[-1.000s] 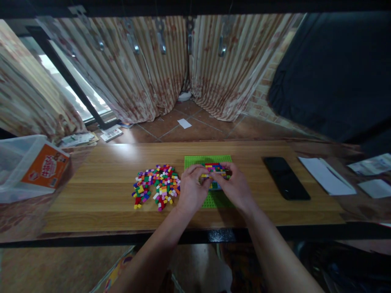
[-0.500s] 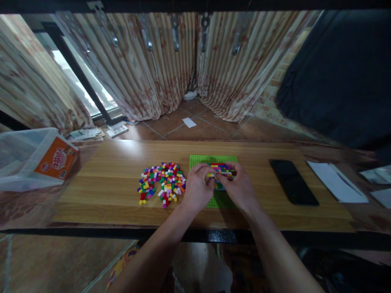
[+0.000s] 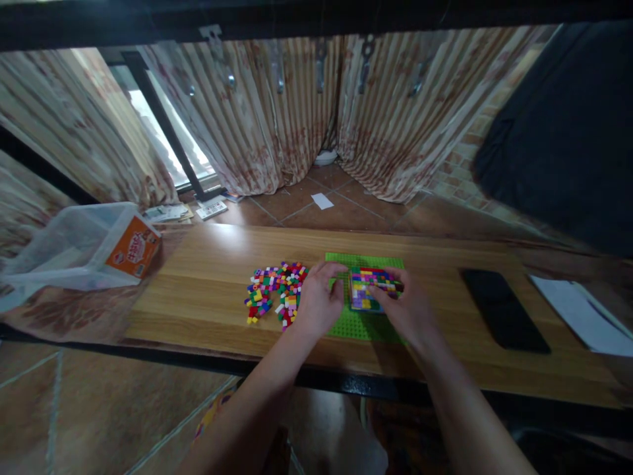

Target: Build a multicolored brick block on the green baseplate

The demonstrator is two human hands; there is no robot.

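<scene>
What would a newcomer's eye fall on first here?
Most likely the loose heap of colorful bricks on the wooden tabletop, beside the left hand. Next, the multicolored brick block on the green baseplate, with the right hand at its right side. At the far left, a translucent bin shows an orange label.

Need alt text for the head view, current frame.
A person's right hand touches a multicoloured brick block on a green studded baseplate, while the open left hand hovers just left of the block. On the wooden tabletop, a heap of loose bricks lies to the left and a black phone to the right.
</scene>
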